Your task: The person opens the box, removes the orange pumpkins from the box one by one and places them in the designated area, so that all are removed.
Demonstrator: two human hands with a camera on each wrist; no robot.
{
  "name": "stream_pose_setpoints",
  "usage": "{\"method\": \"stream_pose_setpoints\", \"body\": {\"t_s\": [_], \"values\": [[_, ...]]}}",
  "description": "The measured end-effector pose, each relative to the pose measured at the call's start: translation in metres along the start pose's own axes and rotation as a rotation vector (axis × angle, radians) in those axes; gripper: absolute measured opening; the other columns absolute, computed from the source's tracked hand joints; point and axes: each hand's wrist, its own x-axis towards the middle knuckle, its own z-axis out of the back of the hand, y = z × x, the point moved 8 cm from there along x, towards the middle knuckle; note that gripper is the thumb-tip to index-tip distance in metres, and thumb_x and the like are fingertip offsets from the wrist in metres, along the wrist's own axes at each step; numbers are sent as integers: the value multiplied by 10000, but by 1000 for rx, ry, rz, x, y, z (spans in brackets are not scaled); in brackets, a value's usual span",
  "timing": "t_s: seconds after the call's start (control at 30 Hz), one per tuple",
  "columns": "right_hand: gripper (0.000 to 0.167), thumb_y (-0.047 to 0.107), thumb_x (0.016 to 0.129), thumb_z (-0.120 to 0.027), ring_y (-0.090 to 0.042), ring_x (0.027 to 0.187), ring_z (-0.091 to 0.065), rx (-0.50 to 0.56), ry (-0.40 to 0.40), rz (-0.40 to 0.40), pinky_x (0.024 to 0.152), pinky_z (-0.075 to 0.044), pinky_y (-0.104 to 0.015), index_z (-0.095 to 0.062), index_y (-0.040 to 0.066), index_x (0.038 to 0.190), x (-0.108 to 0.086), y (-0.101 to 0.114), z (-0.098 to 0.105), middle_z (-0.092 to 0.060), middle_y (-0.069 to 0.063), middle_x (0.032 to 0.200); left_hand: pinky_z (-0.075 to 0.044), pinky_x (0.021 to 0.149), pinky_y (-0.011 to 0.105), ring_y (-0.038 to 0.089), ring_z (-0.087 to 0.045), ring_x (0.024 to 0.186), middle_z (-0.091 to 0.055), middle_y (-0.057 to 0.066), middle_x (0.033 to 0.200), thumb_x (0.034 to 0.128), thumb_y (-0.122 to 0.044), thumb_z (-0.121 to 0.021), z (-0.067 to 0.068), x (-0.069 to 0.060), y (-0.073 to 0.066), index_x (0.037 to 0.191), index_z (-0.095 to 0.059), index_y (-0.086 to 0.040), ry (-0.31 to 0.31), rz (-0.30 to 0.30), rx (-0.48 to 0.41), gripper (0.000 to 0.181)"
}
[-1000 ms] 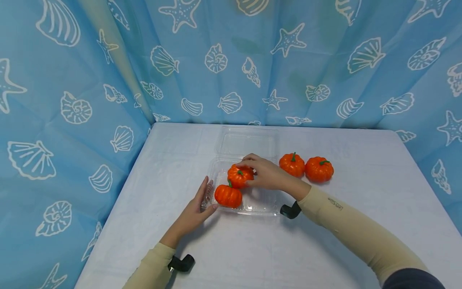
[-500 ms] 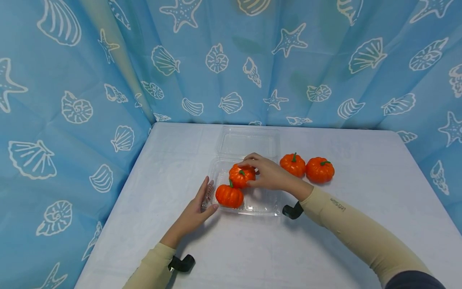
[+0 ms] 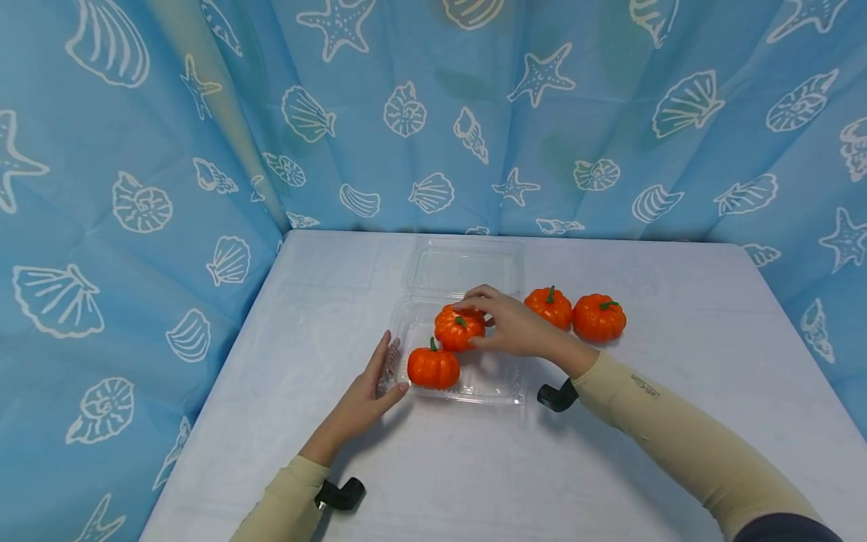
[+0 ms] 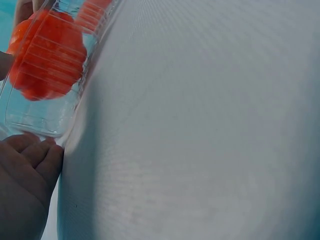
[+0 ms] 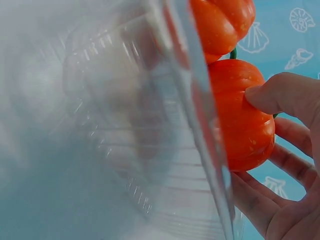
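Near the table's middle stands a clear plastic clamshell box, its lid folded back flat. Inside it are two orange toy pumpkins with green stems. My right hand grips the rear pumpkin, thumb on one side and fingers on the other. The front pumpkin sits close against it. In the right wrist view, my thumb presses the gripped pumpkin, partly behind the box wall. At the box's left side, my left hand rests with straight fingers. Through ribbed plastic, a pumpkin shows in the left wrist view.
Two more orange pumpkins stand right of the box, a left one and a right one, side by side. White cloth covers the table. A blue shell-print curtain hangs behind and along the left.
My right hand has shifted slightly to the right with the rear pumpkin. The front pumpkin has also moved a little to the right. My left hand has stayed in place.
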Motion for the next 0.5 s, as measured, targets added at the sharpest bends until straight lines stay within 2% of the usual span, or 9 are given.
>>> {"method": "stream_pose_setpoints", "body": {"t_s": [0.2, 0.5], "values": [[550, 148, 884, -750, -249, 1204, -572, 19, -4, -4, 949, -573, -382, -610, 172, 1416, -5, 0, 4, -508, -67, 1394, -217, 1219, 521, 303, -266, 1520, -254, 89, 1669, 981, -256, -665, 1, 0, 1, 1656, -66, -205, -7, 15, 16, 904], [557, 190, 883, -764, -262, 1234, -563, 30, -25, -24, 945, -576, -404, -609, 174, 1417, -10, -8, 7, -501, -70, 1412, -220, 1216, 531, 313, -269, 1518, -252, 92, 1669, 980, -249, -667, 0, 0, -1, 1656, -63, -189, -8, 10, 9, 908]]}}
